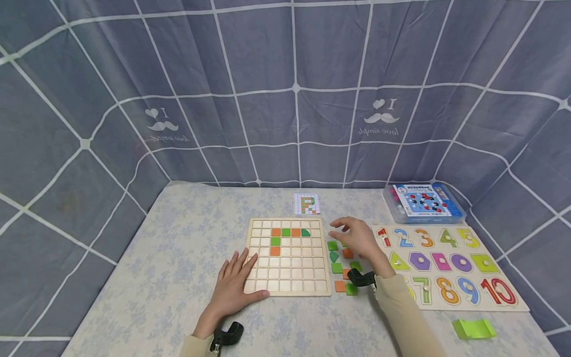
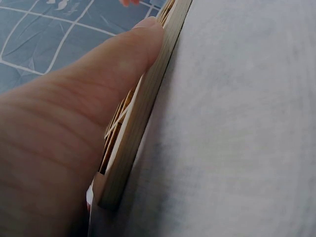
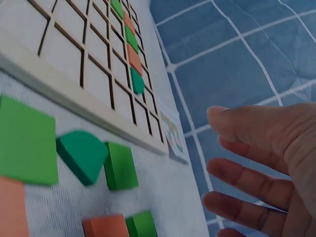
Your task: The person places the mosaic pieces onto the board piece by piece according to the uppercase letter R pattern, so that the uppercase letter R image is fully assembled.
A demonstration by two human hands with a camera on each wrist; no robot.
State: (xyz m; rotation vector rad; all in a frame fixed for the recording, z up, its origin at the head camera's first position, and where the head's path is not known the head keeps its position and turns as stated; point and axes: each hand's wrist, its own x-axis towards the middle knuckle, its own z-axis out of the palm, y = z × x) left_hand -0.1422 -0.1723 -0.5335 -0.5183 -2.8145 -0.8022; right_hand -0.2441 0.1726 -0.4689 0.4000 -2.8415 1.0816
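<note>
A wooden grid board point(image 1: 290, 272) lies in the middle of the table, with several orange and green pieces set in its upper cells. A dark green rounded piece point(image 1: 305, 232) ends the top row of these. My left hand point(image 1: 234, 287) rests on the board's lower left corner, fingers spread along the left side and thumb on the front edge. Over the loose pieces at the board's right, my right hand point(image 1: 355, 236) hangs raised with bent, parted fingers and nothing between them. Below it lie green squares point(image 3: 27, 140), orange squares point(image 1: 340, 286) and a dark green rounded piece point(image 3: 84, 154).
Behind the board lies a pattern card point(image 1: 306, 204) with an orange and green figure. At the right are a number and shape puzzle board point(image 1: 450, 267), a clear plastic box point(image 1: 424, 203) and a bright green holder point(image 1: 474, 329). A grey checked curtain point(image 1: 267, 119) encloses the table.
</note>
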